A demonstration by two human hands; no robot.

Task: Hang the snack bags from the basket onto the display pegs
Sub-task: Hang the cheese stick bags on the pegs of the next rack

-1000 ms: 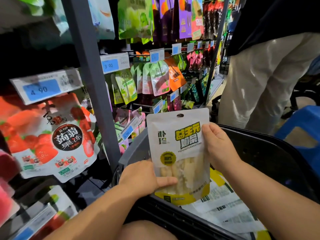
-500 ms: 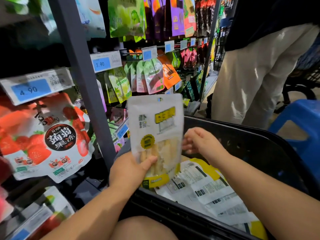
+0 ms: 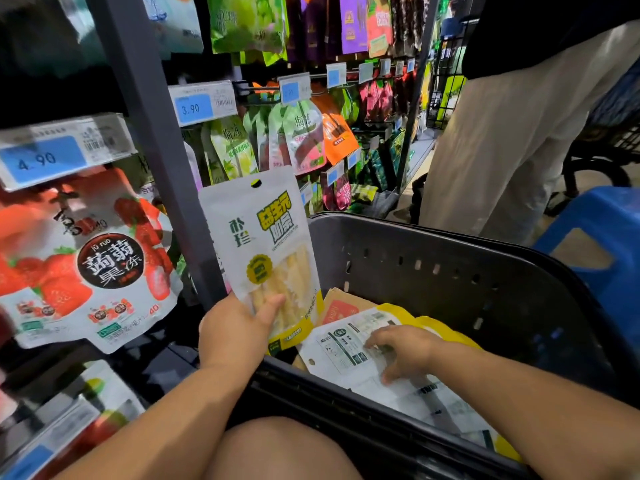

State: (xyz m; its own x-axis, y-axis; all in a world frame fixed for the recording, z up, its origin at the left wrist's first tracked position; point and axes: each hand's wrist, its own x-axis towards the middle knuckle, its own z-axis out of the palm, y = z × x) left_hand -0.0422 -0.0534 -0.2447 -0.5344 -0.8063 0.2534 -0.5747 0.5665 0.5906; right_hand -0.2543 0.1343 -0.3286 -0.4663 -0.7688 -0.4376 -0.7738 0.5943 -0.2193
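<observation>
white-and-yellow snack bag (image 3: 263,251), dark grey basket (image 3: 450,271), blue price tags (image 3: 192,107)

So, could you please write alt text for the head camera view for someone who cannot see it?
The left hand holds a white and yellow snack bag upright at the edge of a dark basket, while the right hand touches bags lying inside it. Other packets hang on the rack beyond.

A shop aisle in dim light. A grey metal upright post (image 3: 152,140) divides the shelving on the left, and a thinner dark post (image 3: 415,98) stands farther back. White price labels with blue panels read 4.90 (image 3: 45,157) and 3.90 (image 3: 194,107). On the right a person in beige trousers (image 3: 502,133) stands beside a blue plastic stool (image 3: 595,237) on the tan floor (image 3: 585,252), with a black wire rack (image 3: 446,81) behind.
</observation>
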